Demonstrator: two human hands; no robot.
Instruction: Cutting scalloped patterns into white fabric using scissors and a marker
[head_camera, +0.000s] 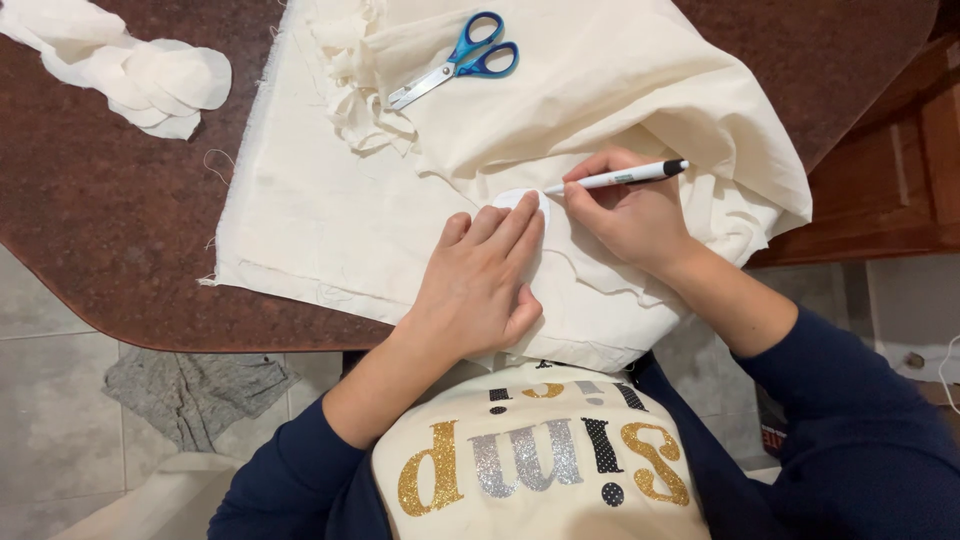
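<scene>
My left hand (483, 278) lies flat, fingers together, pressing a small white round template (512, 198) onto the cream fabric (320, 200) spread over the table. Only the far edge of the template shows past my fingertips. My right hand (625, 212) grips a white pen with a black cap (620, 178), its tip touching the fabric at the template's right edge.
Blue-handled scissors (455, 62) lie on bunched fabric at the back. A pile of white round cut pieces (140, 70) sits at the far left on the dark red-brown table (100, 220). A grey cloth (195, 390) lies on the tiled floor. A wooden cabinet (890, 180) stands at right.
</scene>
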